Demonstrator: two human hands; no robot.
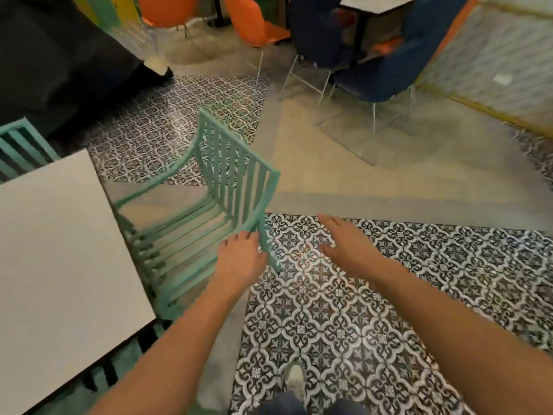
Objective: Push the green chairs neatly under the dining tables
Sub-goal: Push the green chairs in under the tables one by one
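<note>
A green slatted metal chair stands beside the white dining table, its seat partly under the table's right edge and its backrest toward me. My left hand lies on the chair's near rear frame, fingers curled over the green bar. My right hand hovers just right of the chair with fingers stretched out, touching nothing. A second green chair shows at the far left behind the table.
Patterned black-and-white tiles cover the floor under me; my shoe is at the bottom. Orange chairs and blue chairs with thin metal legs stand around another table at the back. A dark bench fills the upper left.
</note>
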